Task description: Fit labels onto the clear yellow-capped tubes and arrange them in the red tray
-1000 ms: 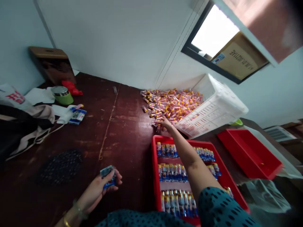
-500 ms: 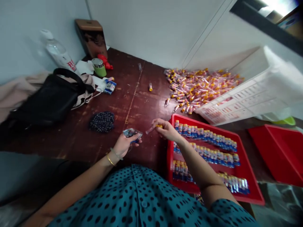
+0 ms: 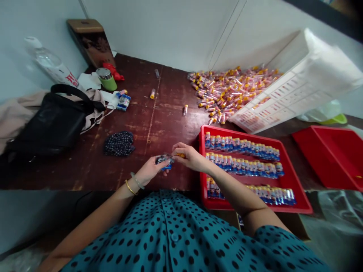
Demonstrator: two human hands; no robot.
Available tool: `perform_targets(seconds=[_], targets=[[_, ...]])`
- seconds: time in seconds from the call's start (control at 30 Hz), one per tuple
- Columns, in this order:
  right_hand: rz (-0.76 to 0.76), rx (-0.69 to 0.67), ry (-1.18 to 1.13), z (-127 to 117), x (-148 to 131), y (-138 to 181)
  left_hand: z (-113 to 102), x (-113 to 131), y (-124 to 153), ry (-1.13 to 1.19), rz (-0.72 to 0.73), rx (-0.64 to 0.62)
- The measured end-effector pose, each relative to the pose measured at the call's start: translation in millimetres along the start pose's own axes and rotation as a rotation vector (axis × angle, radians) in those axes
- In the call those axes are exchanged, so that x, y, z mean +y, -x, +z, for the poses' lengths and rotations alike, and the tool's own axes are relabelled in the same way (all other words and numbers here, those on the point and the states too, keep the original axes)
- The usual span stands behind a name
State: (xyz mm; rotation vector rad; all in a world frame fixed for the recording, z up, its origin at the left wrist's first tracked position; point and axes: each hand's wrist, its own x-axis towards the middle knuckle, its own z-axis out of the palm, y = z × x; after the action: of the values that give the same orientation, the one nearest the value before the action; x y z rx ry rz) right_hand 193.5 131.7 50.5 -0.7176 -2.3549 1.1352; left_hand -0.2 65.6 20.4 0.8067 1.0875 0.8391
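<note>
My left hand [image 3: 150, 170] is closed around a small clear and blue plastic packet [image 3: 164, 160], just above the table's front part. My right hand [image 3: 193, 158] pinches a small clear tube with a yellow cap [image 3: 180, 155], its cap side toward my palm. The tube's far end meets the packet's right side; fingers hide whether it is inside. Beside my right forearm lies a red tray [image 3: 241, 208] with rows of blue packets [image 3: 244, 165] that have yellow-capped tubes in them.
A heap of yellow-capped tubes [image 3: 224, 90] spills by a tilted white basket [image 3: 272, 109]. Loose tubes [image 3: 185, 109] lie mid-table. On the left are a dark patterned cloth bundle [image 3: 119, 143], a black bag [image 3: 51, 124], a green jar [image 3: 107, 80] and a bottle [image 3: 53, 64]. A red bin [image 3: 326, 158] stands far right.
My right hand has brought the tube left to the packet; the hands now meet. One loose tube has rolled left on the table. The camera view has shifted.
</note>
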Motion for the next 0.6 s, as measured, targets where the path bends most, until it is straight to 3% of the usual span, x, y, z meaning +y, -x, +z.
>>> perform_targets(seconds=[0.1, 0.23, 0.3, 0.43, 0.6], targets=[[0.001, -0.011, 0.017, 3, 0, 3, 6, -5, -1, -0.035, 0.040, -0.012], [0.027, 0.074, 0.023, 2, 4, 5, 18, -12, -2, 0.124, 0.156, 0.170], [0.043, 0.078, 0.032, -3, 5, 6, 18, -13, -1, 0.281, 0.081, 0.109], [0.079, 0.034, 0.071, -16, -1, 8, 10, -9, 2, 0.514, -0.126, -0.137], [0.043, -0.025, 0.066, -17, -6, 10, 14, -9, -1, 0.396, -0.080, -0.104]])
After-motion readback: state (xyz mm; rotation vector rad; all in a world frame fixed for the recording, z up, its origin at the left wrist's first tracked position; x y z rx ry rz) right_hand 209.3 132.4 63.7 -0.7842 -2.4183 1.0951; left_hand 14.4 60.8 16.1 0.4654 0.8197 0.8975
